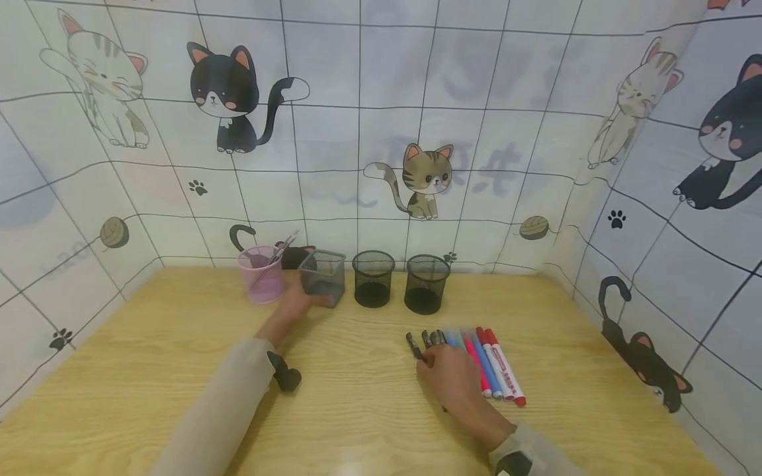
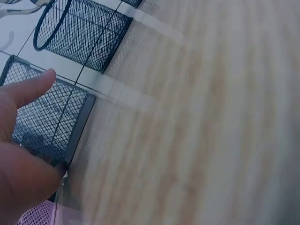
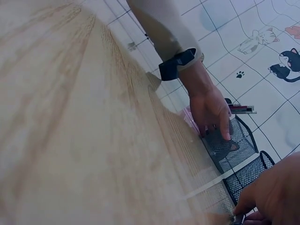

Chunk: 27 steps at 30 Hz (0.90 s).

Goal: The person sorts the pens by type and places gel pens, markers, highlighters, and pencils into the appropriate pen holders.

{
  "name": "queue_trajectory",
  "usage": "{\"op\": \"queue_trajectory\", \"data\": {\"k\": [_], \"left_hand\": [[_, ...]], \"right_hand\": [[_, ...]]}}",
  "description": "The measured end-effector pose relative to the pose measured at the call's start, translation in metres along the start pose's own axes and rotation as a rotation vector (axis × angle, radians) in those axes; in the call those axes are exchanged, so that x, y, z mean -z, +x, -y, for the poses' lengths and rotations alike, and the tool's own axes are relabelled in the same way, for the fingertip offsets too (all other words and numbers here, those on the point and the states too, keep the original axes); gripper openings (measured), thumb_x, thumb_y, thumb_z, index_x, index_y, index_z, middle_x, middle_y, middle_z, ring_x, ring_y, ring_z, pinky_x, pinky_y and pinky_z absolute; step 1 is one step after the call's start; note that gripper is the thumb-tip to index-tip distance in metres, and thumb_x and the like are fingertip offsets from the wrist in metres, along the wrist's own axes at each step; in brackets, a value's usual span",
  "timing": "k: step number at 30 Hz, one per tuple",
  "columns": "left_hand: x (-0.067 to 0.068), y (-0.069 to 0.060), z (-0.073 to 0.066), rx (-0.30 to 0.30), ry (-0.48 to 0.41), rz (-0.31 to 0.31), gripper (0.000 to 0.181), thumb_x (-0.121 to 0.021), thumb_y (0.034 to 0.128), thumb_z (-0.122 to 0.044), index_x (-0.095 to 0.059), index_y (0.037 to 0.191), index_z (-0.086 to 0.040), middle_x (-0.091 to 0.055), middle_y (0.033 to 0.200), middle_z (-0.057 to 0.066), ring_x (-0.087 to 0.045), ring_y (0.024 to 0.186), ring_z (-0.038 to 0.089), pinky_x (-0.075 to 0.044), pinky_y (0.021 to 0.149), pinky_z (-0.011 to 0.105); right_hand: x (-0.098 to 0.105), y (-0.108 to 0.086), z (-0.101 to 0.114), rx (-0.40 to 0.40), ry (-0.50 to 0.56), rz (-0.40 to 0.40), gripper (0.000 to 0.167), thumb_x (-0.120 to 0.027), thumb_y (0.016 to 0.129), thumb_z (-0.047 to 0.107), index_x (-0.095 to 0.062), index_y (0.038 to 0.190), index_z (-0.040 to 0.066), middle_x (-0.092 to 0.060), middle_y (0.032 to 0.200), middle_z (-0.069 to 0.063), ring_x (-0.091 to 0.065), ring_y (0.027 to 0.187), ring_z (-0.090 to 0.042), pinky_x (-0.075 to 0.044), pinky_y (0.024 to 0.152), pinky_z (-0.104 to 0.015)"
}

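Black wire mesh forms three of the four holders I count: one square holder and two round holders, plus one pink holder at the row's left end, with a few slim pens leaning in it, too bunched for me to number. Nearer my head camera, I count two white markers with red caps, one blue marker and one pink marker, side by side; paler ones beside them run under my right hand, so that total escapes me. Several dark pen tips show past its knuckles. The right grip is narrow, finger and thumb pinching one black pen that lies aslant at the left of the group. My left hand is at the square holder, thumb straight across its front; with the other fingers mostly hidden, I cannot tell whether it grips. The mesh is an open lattice with solid rims, the markers smooth straight cylinders, the table pale and wood-grained
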State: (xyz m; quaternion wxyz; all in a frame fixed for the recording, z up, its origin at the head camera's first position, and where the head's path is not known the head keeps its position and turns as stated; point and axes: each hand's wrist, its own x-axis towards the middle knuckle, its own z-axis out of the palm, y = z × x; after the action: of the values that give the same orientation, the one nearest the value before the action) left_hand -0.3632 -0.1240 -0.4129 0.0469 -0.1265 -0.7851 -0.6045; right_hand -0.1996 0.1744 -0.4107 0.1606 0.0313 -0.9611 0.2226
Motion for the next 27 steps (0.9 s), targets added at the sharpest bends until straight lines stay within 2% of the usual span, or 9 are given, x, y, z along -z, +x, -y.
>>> {"op": "queue_trajectory", "data": {"k": [3, 6, 11, 14, 17, 22, 27], "left_hand": [[0.003, 0.004, 0.001, -0.018, -0.076, 0.032, 0.11, -0.079, 0.0713, 0.001, -0.008, 0.154, -0.014, -0.026, 0.151, 0.022, -0.022, 0.139, 0.034, -0.01, 0.113, 0.048], [0.007, 0.008, 0.002, -0.024, -0.099, 0.074, 0.109, -0.078, 0.0731, 0.0, -0.006, 0.154, -0.014, -0.026, 0.15, 0.022, -0.022, 0.138, 0.035, -0.01, 0.113, 0.048], [0.012, 0.009, 0.002, 0.042, -0.032, 0.107, 0.109, -0.08, 0.0738, -0.007, -0.008, 0.154, -0.016, -0.026, 0.151, 0.019, -0.021, 0.139, 0.036, -0.015, 0.112, 0.051], [0.014, 0.007, 0.0, 0.045, 0.021, 0.124, 0.102, -0.08, 0.0747, -0.012, -0.014, 0.153, -0.013, -0.029, 0.148, 0.022, -0.025, 0.136, 0.039, -0.018, 0.11, 0.056], [0.015, 0.004, 0.001, 0.049, 0.025, 0.149, 0.098, -0.08, 0.0749, -0.014, -0.019, 0.151, -0.01, -0.034, 0.146, 0.022, -0.028, 0.134, 0.039, -0.018, 0.11, 0.056], [0.016, -0.003, 0.006, -0.001, 0.019, 0.228, 0.093, -0.08, 0.0752, -0.015, -0.023, 0.149, -0.01, -0.041, 0.143, 0.017, -0.032, 0.134, 0.036, -0.017, 0.111, 0.053], [0.013, -0.011, 0.009, -0.09, -0.016, 0.273, 0.082, -0.081, 0.0735, -0.009, -0.036, 0.142, -0.011, -0.051, 0.134, 0.014, -0.044, 0.126, 0.033, -0.026, 0.108, 0.05]], "right_hand": [[0.0, 0.0, 0.001, 0.0, 0.007, -0.01, 0.008, -0.073, 0.078, 0.019, -0.075, 0.08, 0.012, -0.056, 0.061, 0.009, -0.044, 0.054, -0.01, -0.035, 0.045, -0.028], [0.0, -0.001, 0.002, 0.003, 0.028, -0.022, 0.008, -0.073, 0.077, 0.018, -0.076, 0.08, 0.012, -0.062, 0.065, 0.008, -0.045, 0.054, -0.009, -0.036, 0.045, -0.028], [0.0, 0.0, 0.003, -0.017, 0.064, -0.018, 0.012, -0.07, 0.077, 0.018, -0.076, 0.083, 0.011, -0.067, 0.07, 0.006, -0.048, 0.055, -0.009, -0.039, 0.046, -0.028], [0.0, 0.001, 0.002, -0.037, 0.062, -0.027, 0.013, -0.069, 0.077, 0.019, -0.077, 0.085, 0.011, -0.067, 0.071, 0.006, -0.049, 0.056, -0.008, -0.041, 0.047, -0.028], [0.0, 0.001, 0.002, -0.038, 0.068, -0.043, 0.014, -0.069, 0.077, 0.018, -0.077, 0.084, 0.01, -0.065, 0.067, 0.007, -0.049, 0.056, -0.007, -0.041, 0.047, -0.028], [0.001, -0.001, 0.003, -0.032, 0.097, -0.05, 0.012, -0.07, 0.077, 0.016, -0.076, 0.084, 0.008, -0.059, 0.061, 0.009, -0.049, 0.054, -0.006, -0.04, 0.047, -0.026], [0.004, 0.002, 0.002, -0.061, 0.122, -0.046, 0.013, -0.069, 0.079, 0.018, -0.075, 0.084, 0.007, -0.061, 0.063, 0.008, -0.049, 0.054, -0.006, -0.042, 0.048, -0.025]]}}
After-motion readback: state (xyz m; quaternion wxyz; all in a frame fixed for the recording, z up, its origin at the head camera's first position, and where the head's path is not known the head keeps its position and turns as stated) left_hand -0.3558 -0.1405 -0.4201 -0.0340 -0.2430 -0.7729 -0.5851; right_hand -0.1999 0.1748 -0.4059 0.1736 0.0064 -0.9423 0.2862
